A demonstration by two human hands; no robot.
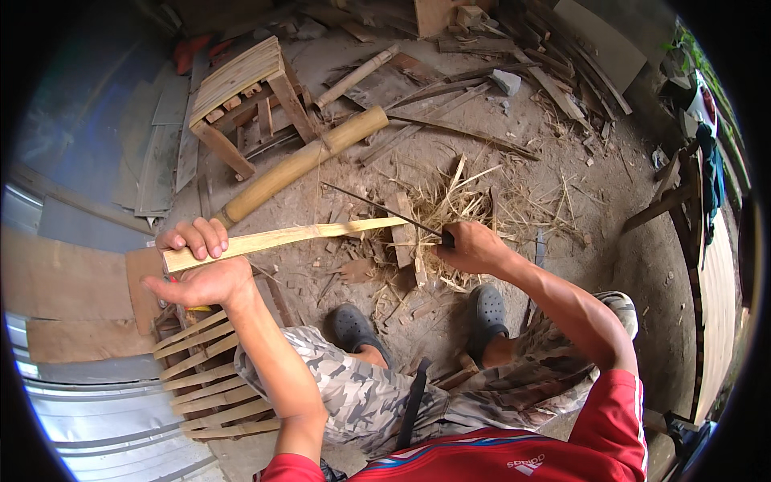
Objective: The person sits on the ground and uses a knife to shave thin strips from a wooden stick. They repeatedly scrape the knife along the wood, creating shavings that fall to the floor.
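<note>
My left hand (205, 265) is closed round one end of a long, pale split bamboo strip (297, 233), its fingers curled over the top and the thumb sticking out. The strip slants across to a small wooden block (401, 233) on the ground. In my right hand (471, 247) is the handle of a knife with a long, thin, dark blade (377, 205). Its blade points to the far left and crosses by the strip's far end; whether the two touch I cannot tell. Most of the handle is hidden in my fist.
Beyond the strip lies a thick bamboo pole (305, 165), near a slatted wooden stool (241, 84). Bamboo shavings (458, 197) cover the dirt floor around the block. Several cut bamboo strips (217, 394) lie by my left leg. Scrap boards (554, 80) are piled at the far right.
</note>
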